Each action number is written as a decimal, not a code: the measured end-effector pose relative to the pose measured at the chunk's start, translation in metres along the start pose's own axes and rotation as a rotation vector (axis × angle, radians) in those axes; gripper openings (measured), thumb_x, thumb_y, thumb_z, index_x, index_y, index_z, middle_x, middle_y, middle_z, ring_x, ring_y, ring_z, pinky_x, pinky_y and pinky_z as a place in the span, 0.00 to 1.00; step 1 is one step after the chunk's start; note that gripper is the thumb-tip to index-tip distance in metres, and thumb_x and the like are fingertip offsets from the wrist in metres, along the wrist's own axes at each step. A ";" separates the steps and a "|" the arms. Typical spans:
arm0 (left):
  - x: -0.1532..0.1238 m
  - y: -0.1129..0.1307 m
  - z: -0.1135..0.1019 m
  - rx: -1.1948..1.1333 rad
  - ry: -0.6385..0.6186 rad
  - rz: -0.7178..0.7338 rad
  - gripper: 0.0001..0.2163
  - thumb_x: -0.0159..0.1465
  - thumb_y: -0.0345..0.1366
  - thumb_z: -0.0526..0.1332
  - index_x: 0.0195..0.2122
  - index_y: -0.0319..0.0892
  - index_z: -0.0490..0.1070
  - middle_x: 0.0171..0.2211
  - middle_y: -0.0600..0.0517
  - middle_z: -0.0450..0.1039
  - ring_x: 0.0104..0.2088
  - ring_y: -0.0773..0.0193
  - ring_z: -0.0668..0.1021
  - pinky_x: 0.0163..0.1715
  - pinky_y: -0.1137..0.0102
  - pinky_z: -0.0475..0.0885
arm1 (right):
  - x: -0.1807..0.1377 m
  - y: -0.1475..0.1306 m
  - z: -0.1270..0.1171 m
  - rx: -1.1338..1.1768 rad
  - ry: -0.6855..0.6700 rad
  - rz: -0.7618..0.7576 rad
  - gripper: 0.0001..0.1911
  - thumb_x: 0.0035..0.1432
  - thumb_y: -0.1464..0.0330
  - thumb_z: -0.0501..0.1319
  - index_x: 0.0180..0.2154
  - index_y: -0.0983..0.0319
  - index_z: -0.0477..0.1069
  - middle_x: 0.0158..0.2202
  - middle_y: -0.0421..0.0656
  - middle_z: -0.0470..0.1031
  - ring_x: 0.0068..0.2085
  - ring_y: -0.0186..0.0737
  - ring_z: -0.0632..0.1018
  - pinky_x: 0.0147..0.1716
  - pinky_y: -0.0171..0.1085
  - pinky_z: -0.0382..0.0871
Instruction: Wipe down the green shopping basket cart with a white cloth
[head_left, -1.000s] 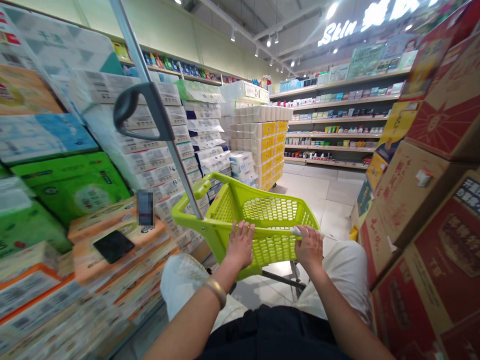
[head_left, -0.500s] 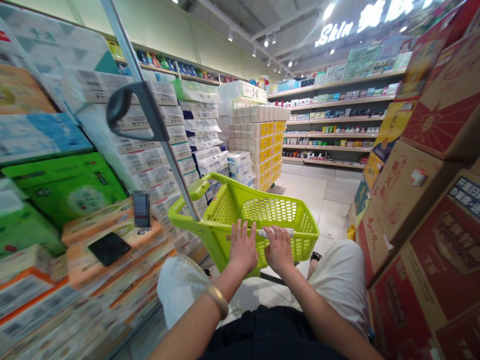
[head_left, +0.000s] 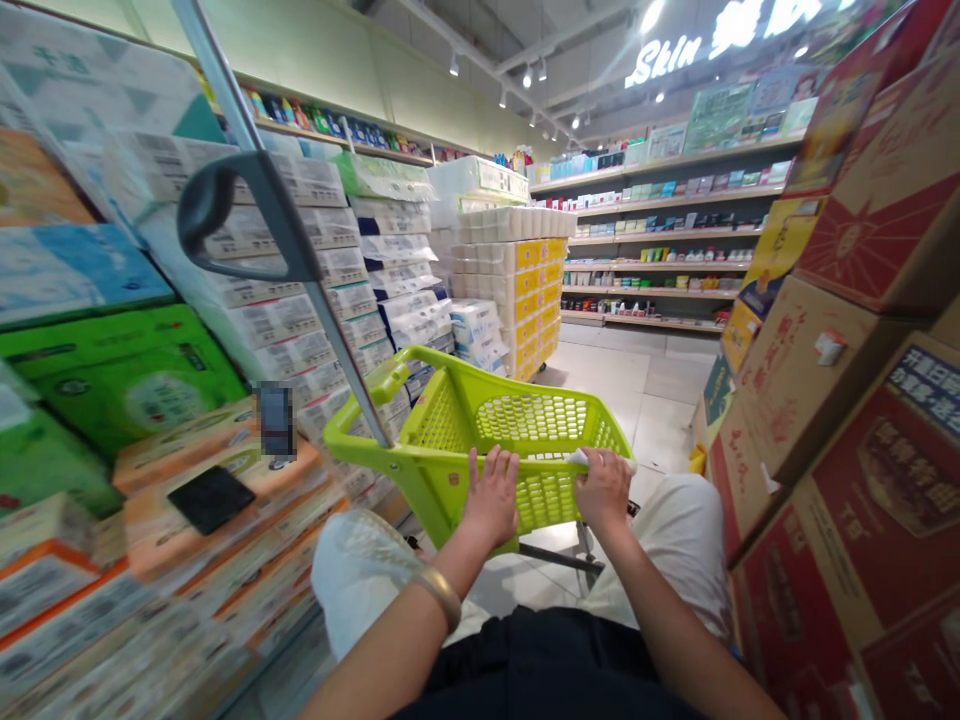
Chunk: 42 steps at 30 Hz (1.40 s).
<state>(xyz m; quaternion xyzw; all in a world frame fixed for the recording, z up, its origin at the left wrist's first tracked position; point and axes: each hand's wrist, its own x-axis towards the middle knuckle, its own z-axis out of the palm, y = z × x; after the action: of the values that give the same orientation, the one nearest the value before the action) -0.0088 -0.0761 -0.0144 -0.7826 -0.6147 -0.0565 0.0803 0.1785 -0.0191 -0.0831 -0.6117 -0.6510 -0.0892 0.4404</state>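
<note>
A lime-green shopping basket (head_left: 435,462) on wheels stands in front of my knees, its long metal pull handle (head_left: 304,250) with a dark grey grip leaning up to the left. My left hand (head_left: 492,500) rests on the near rim, fingers hooked over the edge. At the rim's right end, my right hand (head_left: 604,490) presses a white wipe (head_left: 579,457) against the edge. Only small bits of the wipe show beside the fingers. The basket's perforated far wall shows, but its floor is mostly hidden.
Packed tissue bundles (head_left: 292,320) rise on the left, with a black tablet-like item (head_left: 212,499) on an orange pack. Cardboard cartons (head_left: 825,380) crowd the right side. Stocked shelves (head_left: 660,240) stand beyond the tiled floor (head_left: 637,375).
My right hand has slid right along the basket's rim with the white wipe. My left hand stays on the rim, its fingers now more bent. The view has shifted slightly.
</note>
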 end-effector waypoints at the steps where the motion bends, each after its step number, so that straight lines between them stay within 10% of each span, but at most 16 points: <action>1: 0.000 0.000 0.000 -0.003 0.003 -0.007 0.35 0.53 0.35 0.59 0.62 0.39 0.50 0.60 0.41 0.58 0.65 0.47 0.52 0.64 0.44 0.30 | -0.002 -0.009 0.001 0.006 -0.003 -0.014 0.18 0.49 0.75 0.55 0.42 0.60 0.71 0.41 0.48 0.69 0.46 0.50 0.67 0.52 0.50 0.58; 7: -0.005 -0.006 0.000 0.000 0.022 -0.018 0.33 0.53 0.35 0.59 0.61 0.43 0.51 0.59 0.42 0.58 0.64 0.47 0.54 0.64 0.43 0.32 | -0.017 -0.057 0.004 0.113 -0.134 -0.269 0.24 0.51 0.72 0.57 0.52 0.57 0.66 0.50 0.48 0.66 0.53 0.49 0.64 0.59 0.50 0.51; 17: -0.013 -0.014 0.001 0.009 0.016 -0.050 0.33 0.54 0.35 0.58 0.62 0.41 0.53 0.59 0.42 0.59 0.64 0.47 0.54 0.64 0.44 0.30 | -0.014 0.000 -0.005 0.037 -0.061 -0.154 0.17 0.56 0.71 0.54 0.48 0.58 0.69 0.47 0.46 0.67 0.50 0.47 0.66 0.54 0.48 0.56; 26: -0.013 -0.017 0.001 -0.015 0.049 -0.073 0.29 0.54 0.34 0.57 0.59 0.41 0.56 0.57 0.44 0.61 0.63 0.49 0.56 0.64 0.45 0.30 | -0.021 -0.082 0.007 0.156 -0.151 -0.292 0.23 0.51 0.72 0.58 0.51 0.57 0.67 0.48 0.48 0.67 0.51 0.48 0.65 0.57 0.49 0.54; 35: -0.016 -0.017 -0.001 -0.024 0.029 -0.060 0.32 0.53 0.33 0.57 0.60 0.40 0.54 0.58 0.42 0.60 0.63 0.48 0.55 0.64 0.45 0.29 | -0.011 0.005 -0.009 0.050 -0.079 -0.223 0.17 0.56 0.71 0.55 0.48 0.59 0.69 0.47 0.46 0.69 0.48 0.46 0.67 0.53 0.45 0.57; 42: -0.013 -0.017 -0.002 -0.015 0.015 -0.058 0.32 0.52 0.33 0.58 0.60 0.40 0.54 0.58 0.42 0.59 0.64 0.48 0.55 0.64 0.44 0.31 | -0.012 0.008 -0.013 0.053 -0.100 -0.219 0.16 0.57 0.69 0.54 0.47 0.58 0.69 0.46 0.46 0.69 0.47 0.45 0.68 0.52 0.45 0.56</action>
<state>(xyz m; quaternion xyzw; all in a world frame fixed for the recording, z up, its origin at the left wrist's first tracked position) -0.0286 -0.0852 -0.0138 -0.7646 -0.6360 -0.0693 0.0776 0.1897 -0.0342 -0.0865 -0.5288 -0.7372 -0.0891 0.4111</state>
